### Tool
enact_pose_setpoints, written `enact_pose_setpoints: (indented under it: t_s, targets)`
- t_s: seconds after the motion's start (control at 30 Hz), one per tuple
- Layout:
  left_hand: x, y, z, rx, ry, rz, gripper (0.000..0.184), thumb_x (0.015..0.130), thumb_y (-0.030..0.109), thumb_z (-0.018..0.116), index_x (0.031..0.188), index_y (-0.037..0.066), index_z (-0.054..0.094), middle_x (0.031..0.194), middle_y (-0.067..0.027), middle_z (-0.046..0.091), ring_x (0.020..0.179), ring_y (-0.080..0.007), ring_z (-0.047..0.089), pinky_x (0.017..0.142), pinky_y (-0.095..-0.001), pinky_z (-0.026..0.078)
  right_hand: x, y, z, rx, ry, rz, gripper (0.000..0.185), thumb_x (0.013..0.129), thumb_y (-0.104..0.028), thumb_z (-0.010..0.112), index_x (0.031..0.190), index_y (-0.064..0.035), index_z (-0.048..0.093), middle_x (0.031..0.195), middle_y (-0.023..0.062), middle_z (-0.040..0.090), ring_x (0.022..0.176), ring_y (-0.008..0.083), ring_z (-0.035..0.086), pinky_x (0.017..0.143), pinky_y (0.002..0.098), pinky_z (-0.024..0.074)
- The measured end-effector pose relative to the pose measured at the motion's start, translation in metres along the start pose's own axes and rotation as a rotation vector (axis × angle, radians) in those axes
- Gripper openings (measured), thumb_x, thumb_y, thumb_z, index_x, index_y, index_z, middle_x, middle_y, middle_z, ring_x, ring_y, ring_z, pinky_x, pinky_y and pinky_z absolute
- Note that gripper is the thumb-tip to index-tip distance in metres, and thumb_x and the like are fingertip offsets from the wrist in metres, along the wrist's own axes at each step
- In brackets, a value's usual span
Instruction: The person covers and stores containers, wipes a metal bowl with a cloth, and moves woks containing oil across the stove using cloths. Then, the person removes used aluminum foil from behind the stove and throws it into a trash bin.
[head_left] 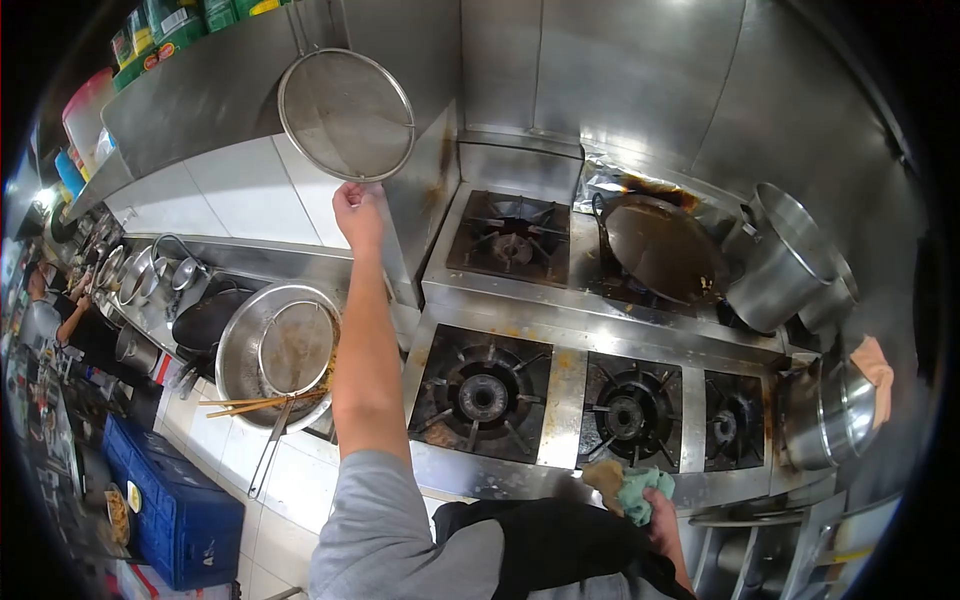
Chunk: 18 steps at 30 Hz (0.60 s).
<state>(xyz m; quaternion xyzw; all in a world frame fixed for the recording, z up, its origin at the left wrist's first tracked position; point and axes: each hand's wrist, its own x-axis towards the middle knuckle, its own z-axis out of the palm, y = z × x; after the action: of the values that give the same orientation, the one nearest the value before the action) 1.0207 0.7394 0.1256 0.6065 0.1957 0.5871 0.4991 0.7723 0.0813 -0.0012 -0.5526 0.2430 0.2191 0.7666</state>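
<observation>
My left hand [359, 216] is raised at the end of a stretched arm, its fingers pinched at the lower rim of a large round mesh strainer [346, 115]. The strainer's handle points up toward the shelf, where its end is out of view. Low at the right, my right hand [663, 517] is closed on a green cloth [642, 493]. A brownish cloth or sponge [604, 484] bunches against it. Both lie close to the front edge of the stove [565, 420].
Left of my arm, a metal bowl [232, 365] holds a smaller strainer [298, 350] and chopsticks [240, 407]. A dark wok [660, 247] and a tall pot [780, 262] stand on the back burners. A blue crate [175, 505] sits on the floor; a person [50, 325] stands far left.
</observation>
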Motion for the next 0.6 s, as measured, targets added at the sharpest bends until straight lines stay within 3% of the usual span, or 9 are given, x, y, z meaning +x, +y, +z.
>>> enact_pose_setpoints:
  t_s: [0.07, 0.13, 0.2, 0.27, 0.4, 0.47, 0.57, 0.6]
  targets:
    - [-0.001, 0.003, -0.003, 0.059, -0.08, -0.007, 0.031, 0.076, -0.001, 0.057, 0.108, -0.003, 0.057, 0.099, -0.0083, 0.06, 0.087, -0.0162, 0.055, 0.084, -0.0286, 0.046, 0.003, 0.002, 0.0, 0.005, 0.003, 0.0, 0.047, 0.082, -0.022, 0.061, 0.122, 0.0023, 0.054, 0.11, 0.0149, 0.065, 0.098, 0.0297, 0.066, 0.089, 0.0423, 0.0535]
    - [-0.005, 0.006, -0.005, 0.013, -0.073, -0.004, 0.03, 0.076, -0.001, 0.058, 0.106, -0.003, 0.057, 0.097, -0.0081, 0.059, 0.084, -0.0169, 0.055, 0.083, -0.0291, 0.046, 0.005, 0.001, 0.001, 0.1, -0.014, 0.018, 0.036, 0.084, -0.014, 0.062, 0.117, -0.0013, 0.056, 0.104, 0.014, 0.066, 0.088, 0.0285, 0.068, 0.072, 0.0405, 0.0584]
    - [-0.008, 0.008, -0.004, -0.038, -0.071, -0.001, 0.028, 0.077, 0.0, 0.058, 0.105, -0.003, 0.058, 0.095, -0.008, 0.059, 0.082, -0.0175, 0.055, 0.082, -0.0296, 0.047, 0.005, -0.002, 0.006, 0.078, -0.008, 0.028, 0.036, 0.084, -0.014, 0.062, 0.118, -0.0012, 0.056, 0.105, 0.0139, 0.066, 0.089, 0.0287, 0.068, 0.073, 0.0409, 0.0585]
    - [-0.01, 0.011, -0.001, 0.061, 0.046, 0.143, 0.021, 0.078, 0.002, 0.061, 0.099, -0.002, 0.06, 0.09, -0.0069, 0.057, 0.08, -0.0178, 0.055, 0.079, -0.0305, 0.047, 0.004, -0.005, 0.008, 0.056, 0.002, 0.032, 0.037, 0.084, -0.014, 0.062, 0.118, -0.0012, 0.056, 0.105, 0.0138, 0.066, 0.089, 0.029, 0.068, 0.073, 0.0412, 0.0586]
    - [-0.003, 0.015, -0.01, 0.206, -0.017, 0.15, 0.014, 0.079, 0.003, 0.063, 0.092, -0.001, 0.061, 0.088, -0.0082, 0.055, 0.083, -0.0218, 0.054, 0.078, -0.0333, 0.046, -0.007, -0.01, 0.016, 0.012, 0.013, -0.008, 0.042, 0.083, -0.017, 0.061, 0.121, 0.0003, 0.055, 0.108, 0.0144, 0.065, 0.094, 0.0293, 0.067, 0.082, 0.0419, 0.0564]
    - [0.004, 0.014, -0.017, 0.331, -0.086, 0.42, 0.01, 0.079, 0.004, 0.064, 0.086, 0.0, 0.059, 0.089, -0.0111, 0.055, 0.084, -0.0265, 0.054, 0.078, -0.0367, 0.045, -0.01, -0.009, 0.015, -0.026, 0.031, -0.026, 0.045, 0.082, -0.021, 0.06, 0.122, 0.0008, 0.055, 0.11, 0.014, 0.065, 0.098, 0.0289, 0.066, 0.087, 0.0415, 0.0543]
    - [0.006, 0.018, -0.019, 0.395, -0.121, 0.498, 0.009, 0.078, 0.005, 0.064, 0.085, 0.001, 0.059, 0.084, -0.0124, 0.055, 0.082, -0.0298, 0.054, 0.077, -0.0397, 0.045, -0.007, -0.003, 0.005, 0.059, -0.03, -0.015, 0.045, 0.082, -0.02, 0.06, 0.122, 0.0007, 0.055, 0.11, 0.0141, 0.065, 0.098, 0.0288, 0.066, 0.088, 0.0415, 0.0543]
    - [0.006, 0.02, -0.019, 0.404, -0.136, 0.537, 0.01, 0.078, 0.005, 0.065, 0.085, 0.001, 0.059, 0.082, -0.0119, 0.055, 0.08, -0.0297, 0.054, 0.076, -0.04, 0.045, -0.007, -0.003, 0.003, 0.102, 0.006, 0.005, 0.045, 0.082, -0.015, 0.061, 0.123, 0.0016, 0.053, 0.109, 0.016, 0.065, 0.096, 0.031, 0.067, 0.083, 0.043, 0.0565]
